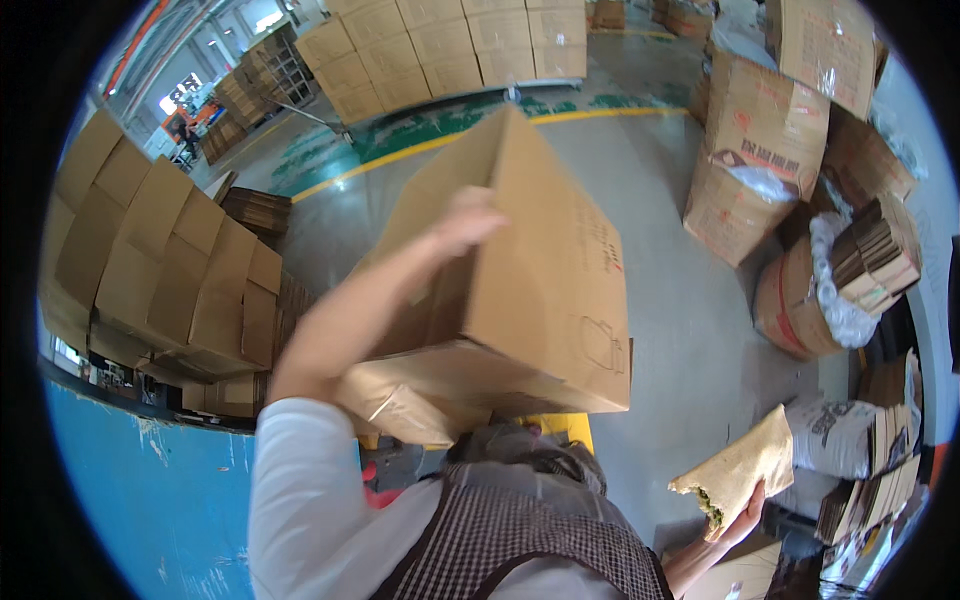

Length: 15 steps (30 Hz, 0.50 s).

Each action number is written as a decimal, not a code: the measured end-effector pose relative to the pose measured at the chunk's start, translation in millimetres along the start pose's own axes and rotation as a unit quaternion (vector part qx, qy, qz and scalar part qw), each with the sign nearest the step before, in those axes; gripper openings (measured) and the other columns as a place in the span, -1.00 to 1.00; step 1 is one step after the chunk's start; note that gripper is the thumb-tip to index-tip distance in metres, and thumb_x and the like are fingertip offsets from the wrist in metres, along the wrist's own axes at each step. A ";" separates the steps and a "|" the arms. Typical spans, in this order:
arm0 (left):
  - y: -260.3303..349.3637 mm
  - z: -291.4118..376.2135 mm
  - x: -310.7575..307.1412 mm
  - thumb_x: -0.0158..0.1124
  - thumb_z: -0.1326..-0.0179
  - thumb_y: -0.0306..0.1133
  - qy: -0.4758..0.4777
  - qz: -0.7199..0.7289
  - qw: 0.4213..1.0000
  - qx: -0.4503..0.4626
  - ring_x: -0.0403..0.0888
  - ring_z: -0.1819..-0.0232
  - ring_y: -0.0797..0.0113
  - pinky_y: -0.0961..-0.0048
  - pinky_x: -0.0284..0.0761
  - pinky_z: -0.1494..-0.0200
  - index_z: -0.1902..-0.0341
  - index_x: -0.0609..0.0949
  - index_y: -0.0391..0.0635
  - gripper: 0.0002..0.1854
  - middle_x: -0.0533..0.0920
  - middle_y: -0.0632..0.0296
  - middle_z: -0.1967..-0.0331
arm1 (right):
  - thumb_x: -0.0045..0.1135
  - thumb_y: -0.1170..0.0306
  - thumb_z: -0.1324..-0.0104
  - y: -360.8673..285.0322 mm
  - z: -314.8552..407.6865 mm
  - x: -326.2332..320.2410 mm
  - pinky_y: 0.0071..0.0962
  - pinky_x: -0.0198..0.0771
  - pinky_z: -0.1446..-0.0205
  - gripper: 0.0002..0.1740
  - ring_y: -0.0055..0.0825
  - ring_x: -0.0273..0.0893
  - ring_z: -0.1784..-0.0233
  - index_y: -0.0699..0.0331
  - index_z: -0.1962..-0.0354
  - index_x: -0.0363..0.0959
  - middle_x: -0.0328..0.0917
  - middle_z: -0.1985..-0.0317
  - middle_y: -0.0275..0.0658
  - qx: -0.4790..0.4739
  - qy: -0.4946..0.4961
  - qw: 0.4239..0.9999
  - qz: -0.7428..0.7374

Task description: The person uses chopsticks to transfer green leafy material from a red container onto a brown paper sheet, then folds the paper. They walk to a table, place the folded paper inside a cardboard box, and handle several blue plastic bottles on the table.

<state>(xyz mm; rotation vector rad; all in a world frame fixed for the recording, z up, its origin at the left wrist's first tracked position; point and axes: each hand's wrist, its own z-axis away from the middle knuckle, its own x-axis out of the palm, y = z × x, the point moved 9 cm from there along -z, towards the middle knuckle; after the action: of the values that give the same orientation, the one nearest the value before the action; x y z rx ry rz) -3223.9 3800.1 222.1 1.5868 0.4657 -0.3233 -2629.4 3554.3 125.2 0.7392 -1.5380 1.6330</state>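
A large open cardboard carton (547,255) stands tilted before me, with printing and a drawn pot on its right side. My left hand (471,219), slightly blurred, grips the upper edge of one carton wall; its fingertips are partly hidden. Below that forearm lies a brown paper-like or cardboard piece with a pale strip (405,412). Away from the carton at lower right, my right hand (742,517) holds a folded flatbread (739,469) with a bitten edge and green filling showing.
Stacked cartons (450,45) stand on a low cart at the back, and more boxes (172,262) rise at left beside a blue panel (150,495). At right are big cartons (765,127), a round container with plastic wrap (787,300), flattened cardboard and white sacks (829,435). A person (184,135) is far off.
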 end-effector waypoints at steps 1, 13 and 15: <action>-21.3 -7.5 46.8 0.28 0.07 -0.36 0.044 -0.133 0.989 -0.043 0.70 0.18 0.00 0.18 0.56 0.11 0.21 0.71 -0.25 -0.68 0.72 -0.08 0.25 | -0.15 0.13 -0.49 -12.7 29.7 -37.8 -0.21 0.29 -0.36 -0.38 -0.20 0.40 -0.27 0.47 -0.28 0.19 0.36 -0.28 -0.02 -0.029 0.202 0.978 0.033; -43.4 138.9 360.2 0.28 -0.15 -0.40 -0.019 -0.032 0.987 0.155 0.68 0.30 0.04 0.17 0.58 0.11 0.05 0.60 -0.15 -0.72 0.70 0.06 0.25 | -0.08 0.12 -0.46 -96.6 193.6 -64.7 -0.21 0.32 -0.33 -0.38 -0.17 0.47 -0.20 0.50 -0.22 0.27 0.46 -0.20 -0.01 -0.194 0.434 0.848 0.233; -91.3 120.1 309.3 0.23 -0.08 -0.48 0.033 -0.065 0.995 0.068 0.57 0.16 -0.01 -0.01 0.44 0.05 0.06 0.54 -0.14 -0.70 0.62 0.00 0.22 | -0.07 0.12 -0.46 -99.1 179.6 -65.0 -0.21 0.33 -0.33 -0.39 -0.17 0.48 -0.19 0.50 -0.22 0.28 0.46 -0.19 -0.01 -0.181 0.413 0.859 0.242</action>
<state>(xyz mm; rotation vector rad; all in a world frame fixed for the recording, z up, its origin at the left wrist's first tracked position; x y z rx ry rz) -2988.7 3714.0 -13.9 1.7060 0.6114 -0.4099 -2527.0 3366.1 145.1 -0.5625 -1.3377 1.5945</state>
